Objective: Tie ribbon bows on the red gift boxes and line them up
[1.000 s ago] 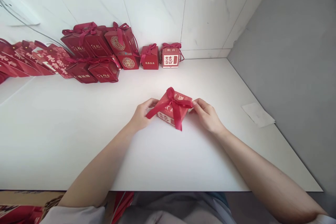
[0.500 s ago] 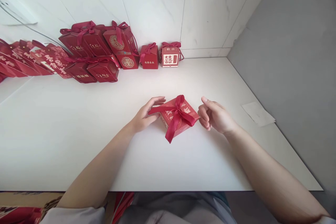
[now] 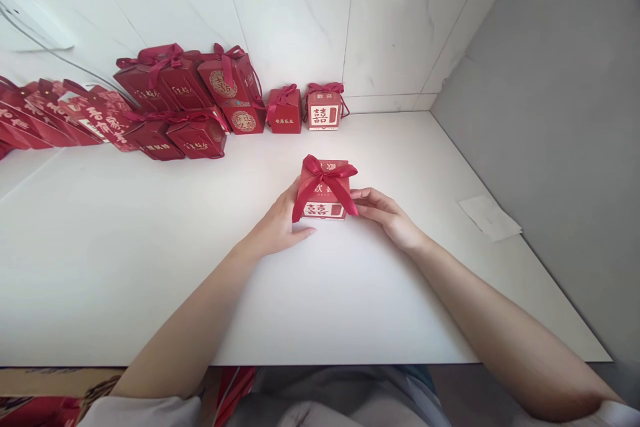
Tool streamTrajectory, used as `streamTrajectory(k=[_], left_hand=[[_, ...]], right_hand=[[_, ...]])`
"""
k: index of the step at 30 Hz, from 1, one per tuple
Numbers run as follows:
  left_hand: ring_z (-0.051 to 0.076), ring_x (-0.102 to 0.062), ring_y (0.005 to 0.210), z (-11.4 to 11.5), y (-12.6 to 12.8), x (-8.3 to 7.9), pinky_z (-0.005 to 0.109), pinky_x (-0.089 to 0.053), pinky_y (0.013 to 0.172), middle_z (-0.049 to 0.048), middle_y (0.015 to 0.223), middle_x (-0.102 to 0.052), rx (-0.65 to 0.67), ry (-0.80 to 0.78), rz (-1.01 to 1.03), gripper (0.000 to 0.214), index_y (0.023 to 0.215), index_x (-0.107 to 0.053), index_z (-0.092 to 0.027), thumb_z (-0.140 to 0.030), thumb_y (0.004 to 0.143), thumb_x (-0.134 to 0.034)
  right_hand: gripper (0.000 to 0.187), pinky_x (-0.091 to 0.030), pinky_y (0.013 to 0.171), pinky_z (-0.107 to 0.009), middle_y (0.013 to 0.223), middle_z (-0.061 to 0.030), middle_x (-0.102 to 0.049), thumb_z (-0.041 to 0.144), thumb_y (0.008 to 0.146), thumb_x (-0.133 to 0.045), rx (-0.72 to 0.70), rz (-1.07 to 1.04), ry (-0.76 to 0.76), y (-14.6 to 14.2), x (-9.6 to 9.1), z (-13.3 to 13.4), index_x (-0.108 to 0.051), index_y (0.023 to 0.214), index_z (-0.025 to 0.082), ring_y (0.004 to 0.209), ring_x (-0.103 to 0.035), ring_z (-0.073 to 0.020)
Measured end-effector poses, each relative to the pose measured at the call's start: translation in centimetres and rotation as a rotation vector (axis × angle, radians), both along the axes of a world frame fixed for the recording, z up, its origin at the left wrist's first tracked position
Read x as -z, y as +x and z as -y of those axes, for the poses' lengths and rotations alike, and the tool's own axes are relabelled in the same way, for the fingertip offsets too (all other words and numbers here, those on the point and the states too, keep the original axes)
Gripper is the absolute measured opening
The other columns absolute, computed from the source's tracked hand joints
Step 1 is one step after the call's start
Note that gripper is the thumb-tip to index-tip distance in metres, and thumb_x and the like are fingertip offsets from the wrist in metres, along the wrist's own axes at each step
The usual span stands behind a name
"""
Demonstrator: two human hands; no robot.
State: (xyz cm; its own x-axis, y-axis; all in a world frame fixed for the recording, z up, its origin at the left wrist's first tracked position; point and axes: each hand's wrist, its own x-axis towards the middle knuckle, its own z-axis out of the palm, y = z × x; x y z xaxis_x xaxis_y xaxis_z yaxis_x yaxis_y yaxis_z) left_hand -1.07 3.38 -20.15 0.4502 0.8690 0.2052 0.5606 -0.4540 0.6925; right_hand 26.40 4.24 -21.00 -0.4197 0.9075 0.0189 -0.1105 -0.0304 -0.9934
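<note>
At the bottom edge, below a white tabletop point(image 3: 350, 300), are the wearer's grey clothing point(image 3: 310, 407) and, at lower left, brown cardboard point(image 3: 55, 379) beside something red point(image 3: 43, 410); whether the cardboard is a carton holding it cannot be told.

Near the middle of the tabletop, a small red double-happiness gift box point(image 3: 325, 197) sits between two bare hands, its white label facing the wearer. The left hand point(image 3: 275, 223) is loosely spread, fingers along the box's left side, thumb stretched out clear of it. The right hand point(image 3: 393, 217) is relaxed, fingertips at the right side; how firmly either presses cannot be told. A glossy red ribbon bow point(image 3: 324, 177) crowns the box, its tails hanging down the front.

The box looks like thin card: probably light, fairly stiff, a little smooth, easily dented. The flat lower sides seem the best hold; the bow would likely crush or slip loose. It is closed, so its contents are hidden.

Farther right lies a white paper point(image 3: 490, 217).

Against the wall stand a similar double-happiness box point(image 3: 324, 113) and a plain red box point(image 3: 285, 115), both bow-topped. Left of them is a cluster of dark red boxes point(image 3: 175, 90), some stacked, then overlapping red printed packages point(image 3: 93, 113). None shows its contents. Behind rises a marbled tile wall point(image 3: 295, 13).
</note>
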Motion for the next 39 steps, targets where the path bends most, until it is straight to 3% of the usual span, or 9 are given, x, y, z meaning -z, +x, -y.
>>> streamTrajectory(k=[3, 8, 12, 15, 19, 22, 39], left_hand=[[0.034, -0.038, 0.144, -0.6, -0.6, 0.4, 0.05, -0.036, 0.118, 0.0165, 0.155, -0.036, -0.008, -0.062, 0.093, 0.09, 0.153, -0.023, -0.021, -0.037, 0.08, -0.074], [0.037, -0.044, 0.137, -1.3, -1.0, 0.8, 0.051, -0.04, 0.115, 0.0149, 0.147, -0.046, 0.038, -0.061, 0.062, 0.075, 0.142, -0.045, -0.02, -0.039, 0.076, -0.076], [0.034, -0.05, 0.131, -1.1, -0.9, 0.9, 0.047, -0.043, 0.112, 0.0132, 0.141, -0.048, -0.044, -0.094, 0.076, 0.065, 0.134, -0.055, -0.023, -0.042, 0.076, -0.076], [0.031, -0.053, 0.127, -1.0, -0.7, 0.9, 0.045, -0.042, 0.111, 0.0122, 0.133, -0.055, -0.112, -0.142, 0.234, 0.058, 0.128, -0.058, -0.021, -0.049, 0.079, -0.074], [0.028, -0.059, 0.116, -1.0, -0.2, 0.9, 0.043, -0.044, 0.106, 0.0094, 0.118, -0.066, -0.207, -0.268, 0.446, 0.048, 0.116, -0.061, -0.019, -0.058, 0.089, -0.059], [0.027, -0.062, 0.109, -1.1, 0.0, 0.8, 0.042, -0.046, 0.102, 0.0079, 0.11, -0.068, -0.254, -0.299, 0.468, 0.046, 0.108, -0.063, -0.019, -0.061, 0.09, -0.055], [0.028, -0.06, 0.117, -1.2, -0.2, 0.9, 0.037, -0.045, 0.103, 0.0081, 0.123, -0.067, -0.269, -0.253, 0.439, 0.05, 0.106, -0.065, -0.019, -0.065, 0.09, -0.053]], right_hand=[[0.032, -0.043, 0.11, -0.045, 0.145, -0.0065, -0.056, 0.037, 0.089, -0.069, -0.065, -0.006, 0.051, 0.1, 0.2, -0.1, -0.063, 0.118, 0.025, 0.128, -0.056, -0.0262], [0.039, -0.042, 0.111, -0.046, 0.143, -0.0076, -0.058, 0.039, 0.09, -0.069, -0.126, 0.011, 0.086, 0.2, -0.1, 0.1, -0.06, 0.125, 0.026, 0.128, -0.058, -0.0261], [0.038, -0.042, 0.112, -0.047, 0.143, -0.0052, -0.059, 0.041, 0.091, -0.065, -0.103, -0.027, 0.088, 0.3, -0.3, 0.3, -0.06, 0.127, 0.027, 0.133, -0.055, -0.0278], [0.041, -0.038, 0.116, -0.048, 0.151, -0.0008, -0.051, 0.041, 0.093, -0.061, -0.085, -0.066, 0.145, 0.1, -0.2, 0.5, -0.058, 0.133, 0.032, 0.139, -0.048, -0.0278], [0.062, -0.031, 0.121, -0.049, 0.163, 0.0041, -0.032, 0.044, 0.093, -0.061, -0.15, 0.027, 0.211, -0.6, 0.1, 1.1, -0.038, 0.151, 0.04, 0.15, -0.031, -0.0265], [0.075, -0.031, 0.121, -0.048, 0.166, 0.0046, -0.024, 0.046, 0.093, -0.061, -0.172, 0.078, 0.229, -1.5, 0.3, 1.7, -0.021, 0.157, 0.043, 0.151, -0.029, -0.0257], [0.077, -0.034, 0.119, -0.049, 0.166, 0.0042, -0.023, 0.044, 0.093, -0.063, -0.202, 0.109, 0.232, -1.4, 0.3, 1.5, -0.02, 0.157, 0.045, 0.151, -0.028, -0.0265]])
